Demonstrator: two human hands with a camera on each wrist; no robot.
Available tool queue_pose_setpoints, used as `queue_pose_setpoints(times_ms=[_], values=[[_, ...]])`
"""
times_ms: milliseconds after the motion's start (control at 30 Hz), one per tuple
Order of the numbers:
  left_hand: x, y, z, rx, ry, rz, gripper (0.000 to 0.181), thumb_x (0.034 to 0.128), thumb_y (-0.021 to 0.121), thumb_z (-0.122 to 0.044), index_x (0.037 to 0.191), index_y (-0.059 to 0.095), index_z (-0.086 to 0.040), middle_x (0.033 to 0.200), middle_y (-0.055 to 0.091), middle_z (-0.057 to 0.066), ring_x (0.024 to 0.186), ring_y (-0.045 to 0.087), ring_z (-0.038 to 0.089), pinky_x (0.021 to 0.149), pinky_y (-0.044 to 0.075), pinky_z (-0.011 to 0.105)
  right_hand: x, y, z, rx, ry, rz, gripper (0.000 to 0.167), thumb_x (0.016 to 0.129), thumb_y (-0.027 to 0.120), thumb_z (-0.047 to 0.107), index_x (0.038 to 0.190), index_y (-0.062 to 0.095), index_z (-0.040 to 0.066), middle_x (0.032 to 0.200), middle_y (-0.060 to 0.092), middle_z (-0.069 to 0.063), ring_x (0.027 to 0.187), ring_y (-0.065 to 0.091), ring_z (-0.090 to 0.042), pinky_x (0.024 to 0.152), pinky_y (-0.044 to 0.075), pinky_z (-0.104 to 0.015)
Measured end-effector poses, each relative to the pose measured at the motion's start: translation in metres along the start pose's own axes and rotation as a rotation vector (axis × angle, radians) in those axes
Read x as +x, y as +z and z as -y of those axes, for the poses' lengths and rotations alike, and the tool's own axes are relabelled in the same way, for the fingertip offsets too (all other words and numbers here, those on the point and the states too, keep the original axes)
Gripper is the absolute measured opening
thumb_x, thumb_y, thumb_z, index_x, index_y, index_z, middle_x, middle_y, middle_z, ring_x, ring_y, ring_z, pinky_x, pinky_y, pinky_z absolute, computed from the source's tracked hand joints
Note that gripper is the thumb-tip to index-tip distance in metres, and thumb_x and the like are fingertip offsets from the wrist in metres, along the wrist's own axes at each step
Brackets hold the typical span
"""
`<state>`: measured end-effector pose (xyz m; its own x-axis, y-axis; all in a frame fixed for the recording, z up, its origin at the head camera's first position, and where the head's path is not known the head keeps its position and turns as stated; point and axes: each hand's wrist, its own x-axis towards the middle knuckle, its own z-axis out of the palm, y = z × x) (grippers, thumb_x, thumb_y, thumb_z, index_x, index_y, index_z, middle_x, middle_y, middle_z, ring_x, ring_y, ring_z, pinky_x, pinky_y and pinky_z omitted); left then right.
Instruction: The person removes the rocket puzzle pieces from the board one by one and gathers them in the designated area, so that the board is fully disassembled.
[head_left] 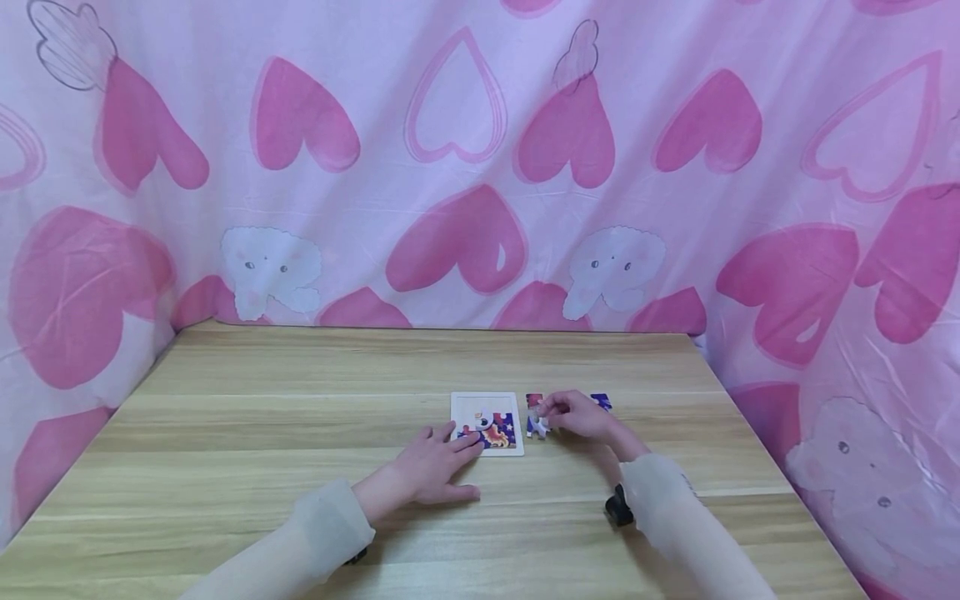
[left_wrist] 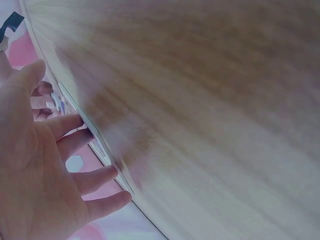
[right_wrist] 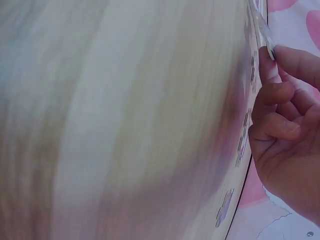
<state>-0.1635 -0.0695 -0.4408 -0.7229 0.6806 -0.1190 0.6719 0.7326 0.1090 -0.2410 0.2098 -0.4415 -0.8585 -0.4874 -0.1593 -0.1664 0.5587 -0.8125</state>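
Just below the centre of the frame: square, white-rimmed puzzle tray (head_left: 467, 407), lower part filled with printed purple-and-orange pieces (head_left: 506, 430), upper part largely bare. At the tray's lower left corner, left hand (head_left: 432, 467), fingers outstretched and laid over the edge. Right of the tray, right hand (head_left: 576, 414), thumb and forefinger pinched on a thin, pale-edged puzzle piece (right_wrist: 264, 31); print not legible. Nearby, loose blue-and-white piece (head_left: 536, 431). Step in hand, by judgement: selecting a piece. Next move: likely calls for carrying leftward, aligning tabs, pressing flat.
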Motion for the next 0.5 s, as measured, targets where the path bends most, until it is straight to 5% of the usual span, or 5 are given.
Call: queue_pose_setpoints(times_ms=[200, 500], values=[[0.0, -0.0001, -0.0005, -0.006, -0.009, 0.011, 0.07, 0.0809, 0.04, -0.063, 0.135, 0.037, -0.019, 0.14, 0.029, -0.002, 0.125, 0.025, 0.035, 0.095, 0.023, 0.055, -0.0005, -0.0006, -0.0029, -0.016, 0.052, 0.013, 0.013, 0.083, 0.051, -0.003, 0.093, 0.059, 0.0, 0.083, 0.055, -0.006, 0.067, 0.044, -0.017, 0.058, 0.038, -0.026], [-0.0004, -0.0004, -0.0005, -0.013, -0.006, 0.006, 0.07, 0.0811, 0.04, -0.062, 0.135, 0.037, -0.019, 0.14, 0.029, -0.001, 0.125, 0.025, 0.035, 0.094, 0.023, 0.055, -0.0002, -0.0028, -0.0041, -0.033, 0.02, 0.034, 0.014, 0.082, 0.051, -0.004, 0.094, 0.059, -0.003, 0.083, 0.055, -0.009, 0.067, 0.043, -0.018, 0.058, 0.037, -0.027]])
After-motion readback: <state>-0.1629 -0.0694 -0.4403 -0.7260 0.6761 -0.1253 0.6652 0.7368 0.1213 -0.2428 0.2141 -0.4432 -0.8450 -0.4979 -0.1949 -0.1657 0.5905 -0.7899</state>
